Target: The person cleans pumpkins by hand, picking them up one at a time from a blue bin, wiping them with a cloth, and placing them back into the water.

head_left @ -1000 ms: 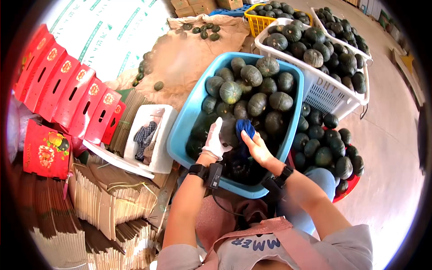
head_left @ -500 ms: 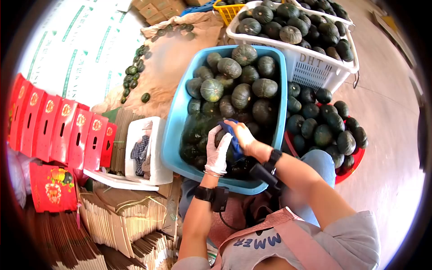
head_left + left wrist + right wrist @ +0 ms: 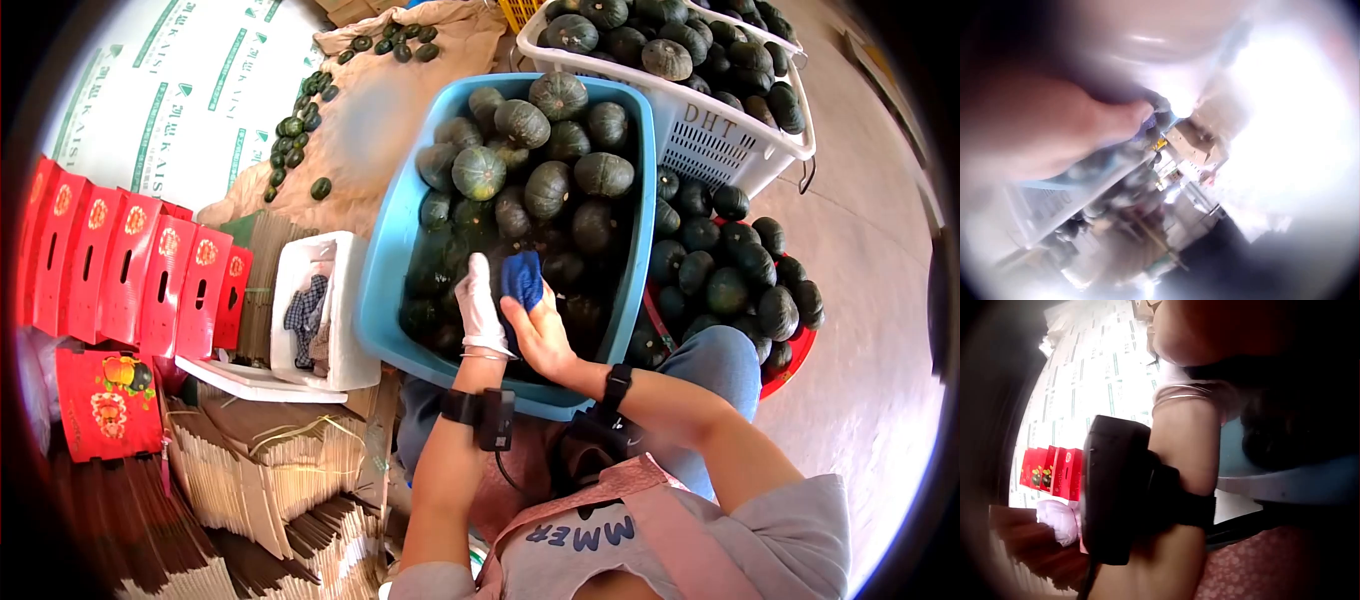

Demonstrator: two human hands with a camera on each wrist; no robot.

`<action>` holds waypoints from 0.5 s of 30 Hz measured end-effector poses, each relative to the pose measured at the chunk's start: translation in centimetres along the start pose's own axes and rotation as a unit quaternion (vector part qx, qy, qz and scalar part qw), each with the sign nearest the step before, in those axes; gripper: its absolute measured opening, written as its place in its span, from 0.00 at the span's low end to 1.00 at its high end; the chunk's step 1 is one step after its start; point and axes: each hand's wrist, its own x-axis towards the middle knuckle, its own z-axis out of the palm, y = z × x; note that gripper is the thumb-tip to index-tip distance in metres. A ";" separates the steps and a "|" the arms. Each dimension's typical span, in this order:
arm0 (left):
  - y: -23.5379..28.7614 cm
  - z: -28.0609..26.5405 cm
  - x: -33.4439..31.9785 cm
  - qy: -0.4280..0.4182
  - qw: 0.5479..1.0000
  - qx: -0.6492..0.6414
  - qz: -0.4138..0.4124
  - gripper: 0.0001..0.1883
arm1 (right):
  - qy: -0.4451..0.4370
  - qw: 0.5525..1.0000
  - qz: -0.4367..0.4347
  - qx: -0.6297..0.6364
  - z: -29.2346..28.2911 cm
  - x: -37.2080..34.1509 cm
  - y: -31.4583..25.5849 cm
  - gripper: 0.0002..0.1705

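Observation:
In the head view, a blue tub (image 3: 640, 250) stands before the person, heaped with dark green pumpkins (image 3: 479, 173) at its far end and darker, wet-looking inside nearer the body. Over that near part is the left hand (image 3: 482, 312), in a white glove, seen edge-on with its fingers pointing away. The bare right hand (image 3: 540, 335) grips a bunched blue cloth (image 3: 521, 278), right beside the gloved fingers. I cannot tell whether a pumpkin sits in the dark gap between the hands. In the left wrist view, a bare thumb (image 3: 1116, 122) is close by the purple-blue cloth.
White crates (image 3: 690, 135) of pumpkins stand behind the tub, a red basin (image 3: 800, 350) of them at right. On the left are a foam box (image 3: 345, 310) with cloths, red cartons (image 3: 125, 260) and stacked cardboard (image 3: 265, 480). Small pumpkins lie on a brown sheet (image 3: 370, 190).
A dark pumpkin was visible in the gloved left hand half a second ago; now that hand is turned edge-on with straighter fingers. The cloth has turned upright in the right hand. The head view has shifted.

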 end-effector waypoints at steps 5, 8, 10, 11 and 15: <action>0.5 2.4 -3.5 0.005 0.986 0.112 0.126 0.19 | -0.080 0.706 0.541 0.450 -1.6 4.2 1.7 0.30; 0.9 2.5 -4.0 -0.061 0.994 -0.005 0.085 0.19 | -0.166 0.509 0.508 0.675 -2.4 5.1 3.8 0.27; -0.2 0.9 -2.3 -0.105 0.986 -0.112 0.064 0.22 | -0.187 0.527 0.487 0.671 -3.0 5.5 3.2 0.27; -0.2 0.9 -2.1 -0.102 0.984 -0.137 0.054 0.22 | -0.189 0.526 0.489 0.669 -3.7 6.0 2.0 0.27; 1.0 1.6 -2.3 -0.059 0.990 0.087 0.091 0.22 | -0.100 0.675 0.476 0.554 -4.3 6.5 1.5 0.24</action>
